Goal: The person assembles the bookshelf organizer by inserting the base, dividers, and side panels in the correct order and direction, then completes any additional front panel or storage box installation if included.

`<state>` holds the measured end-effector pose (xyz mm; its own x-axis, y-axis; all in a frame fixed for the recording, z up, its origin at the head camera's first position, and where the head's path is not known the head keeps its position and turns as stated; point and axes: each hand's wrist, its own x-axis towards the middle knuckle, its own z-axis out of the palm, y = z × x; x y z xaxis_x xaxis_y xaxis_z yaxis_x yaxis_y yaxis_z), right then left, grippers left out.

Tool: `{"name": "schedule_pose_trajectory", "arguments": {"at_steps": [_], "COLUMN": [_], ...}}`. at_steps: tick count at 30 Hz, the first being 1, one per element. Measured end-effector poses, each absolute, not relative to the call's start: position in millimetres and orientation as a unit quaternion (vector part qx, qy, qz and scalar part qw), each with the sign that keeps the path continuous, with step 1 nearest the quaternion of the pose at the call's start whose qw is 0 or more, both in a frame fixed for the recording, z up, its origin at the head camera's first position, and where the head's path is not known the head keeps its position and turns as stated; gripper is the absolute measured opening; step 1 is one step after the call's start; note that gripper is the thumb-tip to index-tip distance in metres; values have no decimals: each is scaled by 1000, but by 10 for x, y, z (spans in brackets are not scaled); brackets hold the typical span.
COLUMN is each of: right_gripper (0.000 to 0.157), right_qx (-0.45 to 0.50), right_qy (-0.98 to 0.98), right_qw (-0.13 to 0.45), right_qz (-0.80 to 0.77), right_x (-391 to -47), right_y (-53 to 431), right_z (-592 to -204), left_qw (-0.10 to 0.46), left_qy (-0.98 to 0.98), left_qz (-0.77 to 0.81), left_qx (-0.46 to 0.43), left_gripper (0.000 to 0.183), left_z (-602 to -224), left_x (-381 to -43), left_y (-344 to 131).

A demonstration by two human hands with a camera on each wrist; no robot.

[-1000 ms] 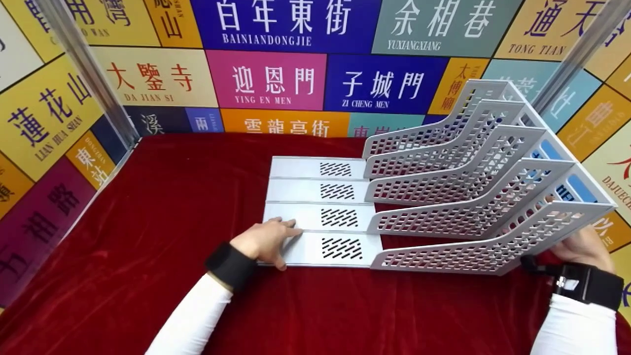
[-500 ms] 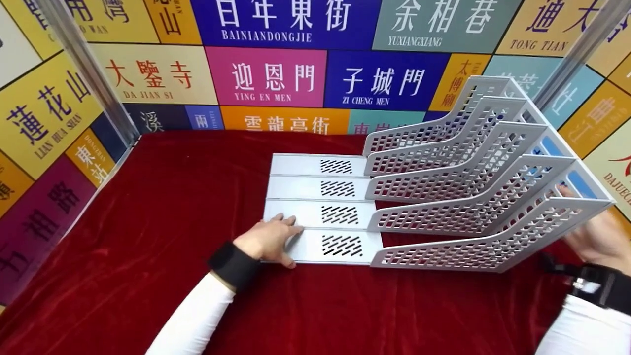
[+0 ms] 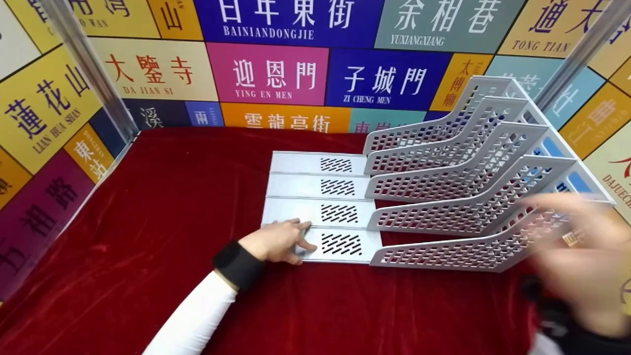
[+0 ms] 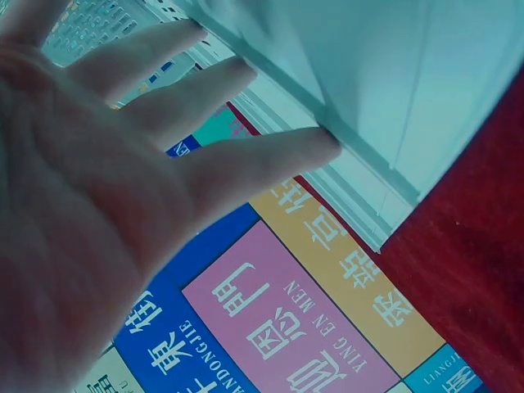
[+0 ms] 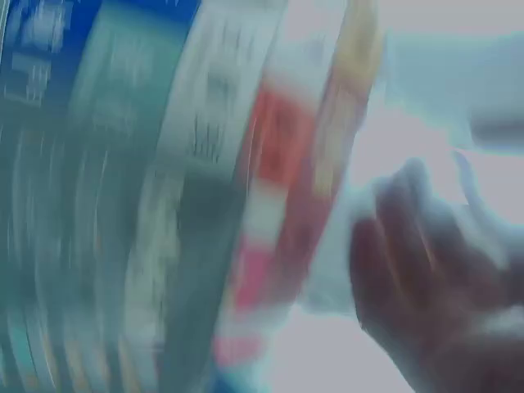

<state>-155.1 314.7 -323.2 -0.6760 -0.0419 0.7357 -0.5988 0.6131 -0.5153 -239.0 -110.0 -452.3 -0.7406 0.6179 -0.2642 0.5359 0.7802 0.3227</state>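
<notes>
A grey plastic file rack [image 3: 429, 218] lies on the red cloth, its perforated dividers standing in a row at the right. Flat slotted panels [image 3: 296, 187] extend from it toward the left. My left hand [image 3: 278, 241] rests on the left end of the nearest panels, fingers spread. In the left wrist view, the fingertips of that hand [image 4: 90, 196] touch a panel edge. Blurred by motion, my right hand [image 3: 586, 261] is in front of the rack's near right corner, with nothing visible in its grasp. The right wrist view shows this hand [image 5: 417, 286] with loosely extended fingers.
Red velvet cloth [image 3: 172, 207] covers the table. Behind it stands a wall of coloured sign panels [image 3: 268, 76]. Metal posts rise at the left corner [image 3: 93, 74] and behind the rack at the right.
My right hand has left the rack's back right side and swung forward toward me. My left hand has slid slightly right along the near panels. The rack has stayed in place.
</notes>
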Motion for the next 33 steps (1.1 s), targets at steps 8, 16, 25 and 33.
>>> {"name": "schedule_pose_trajectory", "arguments": {"at_steps": [8, 16, 25, 33], "right_gripper": [46, 27, 27, 27], "right_qx": [406, 415, 435, 452], "right_qy": [-903, -898, -887, -876], "right_qw": [100, 52, 78, 102], "right_qz": [97, 136, 135, 134], "right_x": [-1908, -2042, -2078, -2113], "right_y": [2534, 2530, 2554, 2525], "right_z": [-3753, -3871, -3881, -3943], "left_qw": [154, 147, 158, 166], "left_qy": [922, 925, 930, 928], "left_qz": [109, 89, 99, 107], "left_qx": [337, 338, 318, 317], "left_gripper": [34, 19, 14, 12], "left_z": [-4523, -4502, -4506, -4505], "left_x": [-2409, -2416, -2418, -2422], "left_y": [-1126, -1133, -1130, -1135]}}
